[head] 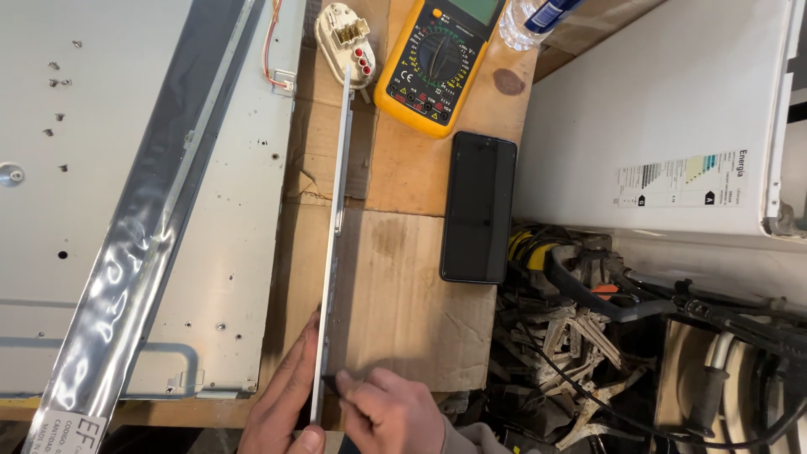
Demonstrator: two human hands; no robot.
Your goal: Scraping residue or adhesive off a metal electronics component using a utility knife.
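Note:
A long thin white strip (340, 193) stands on its edge over the cardboard (395, 286), running from the bottom of the view up toward a small cream part with red terminals (345, 42). My left hand (282, 403) presses against the strip's left side at its near end, thumb under it. My right hand (391, 412) is on the strip's right side, fingers pinched around a small dark object against it; what the object is cannot be made out.
A grey metal appliance panel (101, 193) with a shiny foil-wrapped bar (143, 227) lies at left. A yellow multimeter (433, 63), black phone (479, 206), clear bottle (521, 21), white appliance (664, 118) and a crate of tools and cables (605, 336) sit at right.

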